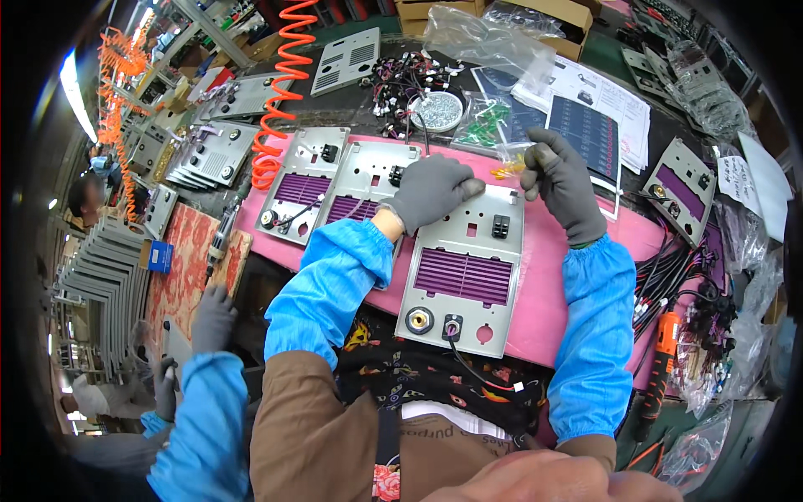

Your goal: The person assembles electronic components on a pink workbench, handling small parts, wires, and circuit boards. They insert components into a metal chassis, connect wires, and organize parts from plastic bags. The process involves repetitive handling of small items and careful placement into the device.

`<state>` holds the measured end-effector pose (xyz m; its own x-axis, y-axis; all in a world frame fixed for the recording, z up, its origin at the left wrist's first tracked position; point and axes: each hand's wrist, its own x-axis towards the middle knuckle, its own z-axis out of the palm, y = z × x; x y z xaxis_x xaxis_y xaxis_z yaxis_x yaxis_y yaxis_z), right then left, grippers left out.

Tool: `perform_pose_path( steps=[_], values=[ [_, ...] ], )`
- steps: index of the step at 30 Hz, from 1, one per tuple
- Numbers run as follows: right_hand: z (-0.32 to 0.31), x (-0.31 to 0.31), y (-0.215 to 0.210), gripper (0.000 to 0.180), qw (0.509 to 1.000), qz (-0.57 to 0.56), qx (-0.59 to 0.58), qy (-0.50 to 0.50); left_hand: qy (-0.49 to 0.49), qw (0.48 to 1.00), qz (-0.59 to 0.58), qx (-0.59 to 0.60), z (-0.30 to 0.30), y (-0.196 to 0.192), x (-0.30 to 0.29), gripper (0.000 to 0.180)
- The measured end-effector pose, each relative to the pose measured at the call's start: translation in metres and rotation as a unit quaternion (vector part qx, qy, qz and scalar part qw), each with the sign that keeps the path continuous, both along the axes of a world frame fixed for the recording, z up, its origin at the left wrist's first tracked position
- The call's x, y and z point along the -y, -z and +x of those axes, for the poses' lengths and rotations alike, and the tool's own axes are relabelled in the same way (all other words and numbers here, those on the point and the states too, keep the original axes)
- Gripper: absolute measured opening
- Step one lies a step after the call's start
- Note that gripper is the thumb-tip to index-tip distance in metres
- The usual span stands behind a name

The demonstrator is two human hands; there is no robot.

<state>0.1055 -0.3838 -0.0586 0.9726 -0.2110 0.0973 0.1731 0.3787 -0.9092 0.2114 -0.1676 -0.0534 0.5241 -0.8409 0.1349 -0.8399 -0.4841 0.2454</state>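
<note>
A grey metal panel (493,322) with purple louvres lies before me, its lower edge toward my body. A round brass-coloured fitting (419,320), a black switch block (500,226) and a short black cable (473,368) are on it. My left hand (431,192), in a grey glove, rests bent over the panel's upper left corner; its fingertips are hidden. Above the upper right corner, my right hand (565,184), also gloved, is raised with thumb and fingers closed together. A clear bag of small yellow parts (506,171) lies just left of its fingertips. Anything inside its pinch is too small to tell.
Two similar panels (294,180) lie to the left on the pink mat (548,293). Beyond are a bowl of small metal parts (437,111), wire bundles (410,79) and papers (623,109). An orange-handled tool (667,335) stands right. A co-worker's gloved hand (213,320) is near a powered screwdriver (221,238).
</note>
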Motion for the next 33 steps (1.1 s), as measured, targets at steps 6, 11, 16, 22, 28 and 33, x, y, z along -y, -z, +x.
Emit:
perform_pose_path(
  steps=[6, 11, 16, 22, 28, 33],
  values=[
    [0.0, 0.01, 0.007, 0.031, 0.999, 0.05, 0.02, -0.007, -0.011, 0.999, -0.007, -0.041, 0.002, 0.0, 0.002, 0.039],
    [0.0, 0.017, 0.015, 0.03, 0.999, 0.044, 0.015, -0.014, -0.004, 0.998, -0.051, -0.024, 0.002, 0.011, 0.003, 0.041],
    [-0.002, 0.024, 0.016, 0.025, 0.995, 0.079, 0.053, 0.008, -0.036, 0.989, -0.082, -0.114, 0.0, -0.001, 0.003, 0.051],
    [-0.002, -0.004, -0.003, 0.022, 0.986, 0.112, 0.115, -0.037, 0.11, 0.818, -0.421, -0.377, 0.038, 0.024, -0.02, 0.053],
    [-0.008, -0.061, -0.032, 0.024, 0.992, 0.031, 0.076, -0.092, 0.476, 0.407, -0.39, -0.675, 0.042, -0.003, -0.008, 0.046],
    [-0.01, -0.084, -0.037, 0.023, 0.994, -0.032, 0.055, -0.084, 0.478, 0.387, -0.384, -0.689, 0.034, -0.002, -0.013, 0.047]
  ],
)
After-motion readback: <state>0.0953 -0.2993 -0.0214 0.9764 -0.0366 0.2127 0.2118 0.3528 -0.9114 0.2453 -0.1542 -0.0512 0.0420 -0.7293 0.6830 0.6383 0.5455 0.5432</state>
